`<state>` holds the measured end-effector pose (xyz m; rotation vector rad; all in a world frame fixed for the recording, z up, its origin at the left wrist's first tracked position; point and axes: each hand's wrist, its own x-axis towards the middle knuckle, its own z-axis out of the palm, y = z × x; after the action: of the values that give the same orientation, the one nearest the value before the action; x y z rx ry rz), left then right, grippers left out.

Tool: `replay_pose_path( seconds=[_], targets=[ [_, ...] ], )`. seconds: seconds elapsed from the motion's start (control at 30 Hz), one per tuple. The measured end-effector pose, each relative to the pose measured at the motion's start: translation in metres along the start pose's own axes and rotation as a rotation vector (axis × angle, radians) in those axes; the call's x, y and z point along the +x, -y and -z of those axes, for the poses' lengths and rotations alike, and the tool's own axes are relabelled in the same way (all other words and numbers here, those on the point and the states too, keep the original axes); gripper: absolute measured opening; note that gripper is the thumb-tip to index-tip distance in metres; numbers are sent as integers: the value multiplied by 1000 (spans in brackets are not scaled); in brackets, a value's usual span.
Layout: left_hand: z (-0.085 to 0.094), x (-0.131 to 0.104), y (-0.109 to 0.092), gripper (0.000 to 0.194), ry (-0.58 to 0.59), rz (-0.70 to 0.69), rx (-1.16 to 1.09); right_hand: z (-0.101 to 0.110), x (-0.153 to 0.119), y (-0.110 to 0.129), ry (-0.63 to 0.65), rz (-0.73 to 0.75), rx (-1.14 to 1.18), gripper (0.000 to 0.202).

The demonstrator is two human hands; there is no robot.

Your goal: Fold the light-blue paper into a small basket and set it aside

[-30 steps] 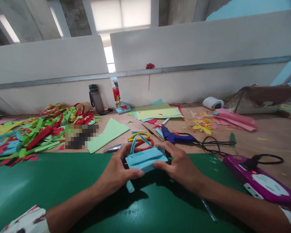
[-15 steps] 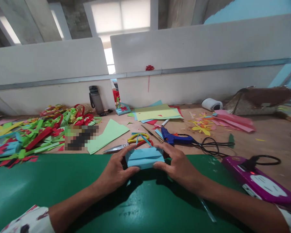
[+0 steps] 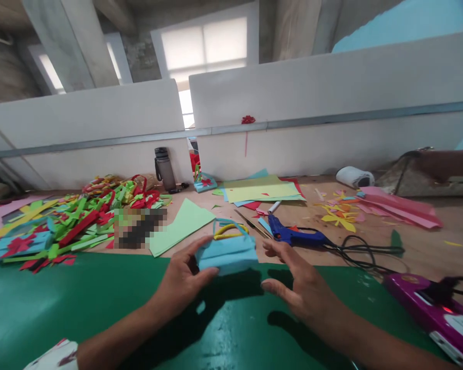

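Note:
A small light-blue paper bag [image 3: 228, 253] with a thin blue handle loop is held just above the green mat. My left hand [image 3: 187, 272] grips its left end between thumb and fingers. My right hand [image 3: 293, 277] is off the bag's right end, thumb and fingers apart, with nothing between them. Behind the bag, the yellow handle of the scissors [image 3: 229, 231] shows partly, the rest being hidden. The blue glue gun [image 3: 293, 234] lies beyond my right hand.
Colourful paper strips [image 3: 96, 216] are heaped at left, by a bottle [image 3: 164, 169]. Green sheets [image 3: 183, 226] and yellow sheets [image 3: 254, 189] lie behind the mat [image 3: 61, 303]. Cables run to a purple power strip [image 3: 420, 313] at right, and a handbag [image 3: 435, 172] stands back right.
My right hand has let go of the bag and moved to the right, its fingers opened. My left hand still holds the bag. The camera view has shifted a little.

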<state>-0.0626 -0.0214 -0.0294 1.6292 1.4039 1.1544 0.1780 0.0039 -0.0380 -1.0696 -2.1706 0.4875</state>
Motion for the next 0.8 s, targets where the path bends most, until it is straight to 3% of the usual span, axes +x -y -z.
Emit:
replay_pose_path(
  seconds=[0.1,0.17,0.27,0.4,0.6,0.8],
  targets=[
    [18,13,2,67,-185,77,106,1,0,-1,18,-11,4,49],
    [28,22,7,67,-282,47,189,2,-1,0,56,-36,8,49],
    [38,33,15,67,-325,3,292,2,-1,2,83,-59,-10,48],
    [42,44,25,62,-292,51,430,2,-1,1,102,-48,-13,48],
    [48,57,38,64,-151,139,597,6,-4,1,148,-46,1,48],
    [52,60,47,53,-158,-80,884,4,-3,1,158,-33,-12,50]
  ],
)
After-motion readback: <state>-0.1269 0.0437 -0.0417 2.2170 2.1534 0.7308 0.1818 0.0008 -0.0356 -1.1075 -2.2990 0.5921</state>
